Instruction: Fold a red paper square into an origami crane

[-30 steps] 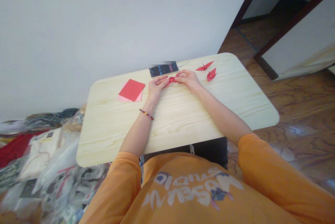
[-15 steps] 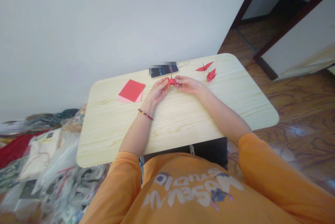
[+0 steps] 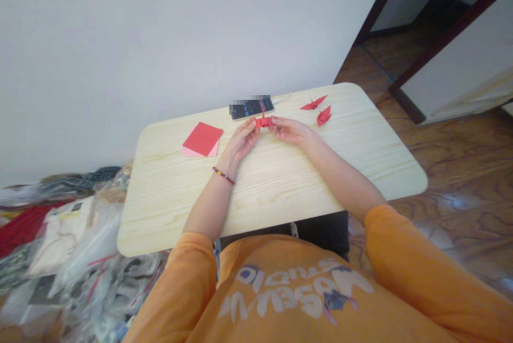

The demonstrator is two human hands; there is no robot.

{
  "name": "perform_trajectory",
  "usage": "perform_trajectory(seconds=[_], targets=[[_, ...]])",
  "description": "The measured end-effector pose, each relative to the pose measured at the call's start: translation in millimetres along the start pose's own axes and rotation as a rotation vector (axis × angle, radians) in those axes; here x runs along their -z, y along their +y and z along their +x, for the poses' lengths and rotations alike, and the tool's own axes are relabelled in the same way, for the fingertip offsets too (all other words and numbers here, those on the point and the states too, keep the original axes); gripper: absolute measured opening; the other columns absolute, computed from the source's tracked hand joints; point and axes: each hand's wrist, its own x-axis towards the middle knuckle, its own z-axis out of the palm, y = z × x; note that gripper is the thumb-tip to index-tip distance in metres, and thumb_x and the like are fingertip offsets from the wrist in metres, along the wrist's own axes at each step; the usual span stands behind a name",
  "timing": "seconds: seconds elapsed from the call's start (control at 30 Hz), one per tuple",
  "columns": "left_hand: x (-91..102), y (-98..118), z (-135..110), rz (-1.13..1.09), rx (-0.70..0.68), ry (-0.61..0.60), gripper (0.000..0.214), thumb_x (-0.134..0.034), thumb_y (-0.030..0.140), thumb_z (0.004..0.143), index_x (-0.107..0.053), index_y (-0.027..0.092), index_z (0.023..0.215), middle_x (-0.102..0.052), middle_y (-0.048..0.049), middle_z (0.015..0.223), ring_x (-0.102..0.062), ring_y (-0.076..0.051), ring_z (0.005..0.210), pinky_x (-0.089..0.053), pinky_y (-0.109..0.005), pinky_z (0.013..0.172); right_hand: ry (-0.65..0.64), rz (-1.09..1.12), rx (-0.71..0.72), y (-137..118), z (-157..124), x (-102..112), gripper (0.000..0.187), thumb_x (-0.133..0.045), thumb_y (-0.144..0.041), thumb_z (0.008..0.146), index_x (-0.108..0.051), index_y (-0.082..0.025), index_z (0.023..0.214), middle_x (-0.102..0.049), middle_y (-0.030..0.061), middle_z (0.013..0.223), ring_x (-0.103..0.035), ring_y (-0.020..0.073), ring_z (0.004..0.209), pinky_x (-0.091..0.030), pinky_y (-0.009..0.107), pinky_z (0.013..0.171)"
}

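Note:
A small folded red paper piece (image 3: 263,121) is held just above the light wooden table (image 3: 280,182), pinched from both sides. My left hand (image 3: 242,140) grips its left end with closed fingertips, and my right hand (image 3: 289,130) grips its right end the same way. Two finished red paper cranes (image 3: 313,103) (image 3: 324,115) lie to the right of my right hand. A stack of red and pink paper squares (image 3: 201,139) lies left of my left hand.
A dark phone (image 3: 251,108) with a cable lies at the table's far edge, just behind the hands, against the white wall. Bags and cloth are piled on the floor at the left (image 3: 60,236). Wooden floor and a doorway are at the right.
Both hands have lifted the red paper piece slightly off the table and turned it; the fingers shifted from pressing flat to pinching its ends.

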Motion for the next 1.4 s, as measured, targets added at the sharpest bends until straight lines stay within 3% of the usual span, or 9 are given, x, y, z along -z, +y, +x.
perform_trajectory(seconds=[0.27, 0.43, 0.63, 0.77, 0.87, 1.03, 1.13, 1.27, 1.4], targets=[[1.2, 1.3, 3.1, -0.035, -0.004, 0.106, 0.015, -0.052, 0.009, 0.091, -0.066, 0.014, 0.091, -0.068, 0.0015, 0.074, -0.063, -0.002, 0.059, -0.055, -0.01, 0.07, 0.112, -0.045, 0.068, 0.1, 3.8, 2.5, 0.015, -0.061, -0.003, 0.082, -0.06, -0.017, 0.075, -0.065, -0.0036, 0.067, -0.06, 0.0054, 0.059, -0.054, 0.013, 0.057], [-0.2, 5.7, 3.9, -0.094, 0.011, 0.151, 0.019, -0.048, 0.01, 0.093, -0.067, 0.014, 0.096, -0.069, 0.0003, 0.076, -0.063, -0.002, 0.059, -0.054, -0.009, 0.067, 0.115, -0.188, 0.171, -1.8, 3.0, 4.8, 0.02, -0.076, -0.01, 0.07, -0.057, -0.018, 0.071, -0.062, -0.0048, 0.063, -0.06, 0.0063, 0.058, -0.051, 0.015, 0.056], [-1.2, 11.7, 3.1, -0.129, 0.032, 0.193, 0.018, -0.049, 0.01, 0.092, -0.067, 0.014, 0.095, -0.067, 0.0024, 0.067, -0.059, -0.001, 0.05, -0.051, -0.005, 0.057, 0.206, -0.436, 0.491, -1.5, 5.0, 7.7, 0.031, -0.082, -0.019, 0.056, -0.054, -0.02, 0.069, -0.06, -0.0058, 0.058, -0.054, 0.0079, 0.055, -0.044, 0.02, 0.054], [-0.9, 11.5, 2.1, -0.065, 0.033, 0.157, 0.016, -0.052, 0.008, 0.09, -0.067, 0.014, 0.086, -0.065, 0.0032, 0.064, -0.057, 0.0, 0.047, -0.049, -0.005, 0.052, 0.117, -0.635, 0.638, -3.5, 2.8, 3.3, 0.032, -0.077, -0.022, 0.057, -0.066, -0.022, 0.087, -0.071, -0.0007, 0.088, -0.06, 0.0124, 0.073, -0.049, 0.025, 0.066], [-1.7, 9.8, 0.7, 0.04, 0.027, 0.093, 0.013, -0.057, 0.005, 0.085, -0.066, 0.012, 0.08, -0.066, 0.0019, 0.063, -0.056, -0.001, 0.046, -0.047, -0.006, 0.048, -0.006, -0.668, 0.641, -3.9, -1.9, -3.8, 0.031, -0.07, -0.028, 0.065, -0.07, -0.023, 0.096, -0.07, 0.0011, 0.108, -0.062, 0.0157, 0.088, -0.05, 0.032, 0.082], [-2.1, 8.4, -1.6, 0.13, 0.013, 0.053, 0.013, -0.059, 0.004, 0.082, -0.067, 0.012, 0.089, -0.067, 0.0019, 0.064, -0.055, -0.001, 0.047, -0.044, -0.008, 0.048, -0.027, -0.677, 0.544, 0.8, -5.2, -8.9, 0.025, -0.073, -0.033, 0.066, -0.074, -0.019, 0.087, -0.072, 0.0034, 0.093, -0.063, 0.0174, 0.086, -0.049, 0.035, 0.087], [-0.5, 7.9, -0.3, 0.132, 0.0, 0.068, 0.016, -0.059, 0.008, 0.084, -0.066, 0.014, 0.096, -0.067, 0.0026, 0.066, -0.055, -0.002, 0.05, -0.047, -0.01, 0.055, 0.006, -0.701, 0.576, 3.6, -4.1, -8.0, 0.022, -0.08, -0.03, 0.058, -0.073, -0.018, 0.075, -0.072, 0.0029, 0.084, -0.063, 0.0157, 0.08, -0.049, 0.033, 0.084], [1.2, 4.2, 3.4, 0.177, -0.039, 0.101, 0.018, -0.058, 0.027, 0.088, -0.065, 0.016, 0.101, -0.068, -0.0008, 0.073, -0.063, -0.006, 0.064, -0.052, -0.017, 0.072, 0.06, -0.712, 0.583, 4.5, -3.1, -7.7, 0.021, -0.082, -0.029, 0.056, -0.07, -0.019, 0.07, -0.07, 0.0013, 0.077, -0.062, 0.0145, 0.074, -0.05, 0.03, 0.076], [1.3, -4.6, 7.5, 0.257, -0.18, 0.122, 0.024, -0.059, 0.036, 0.087, -0.064, 0.018, 0.102, -0.07, -0.0035, 0.082, -0.067, -0.011, 0.078, -0.051, -0.024, 0.083, 0.12, -0.767, 0.623, 2.0, -0.5, -7.4, 0.022, -0.081, -0.03, 0.055, -0.068, -0.019, 0.068, -0.067, 0.0001, 0.069, -0.06, 0.0144, 0.067, -0.05, 0.029, 0.067]])
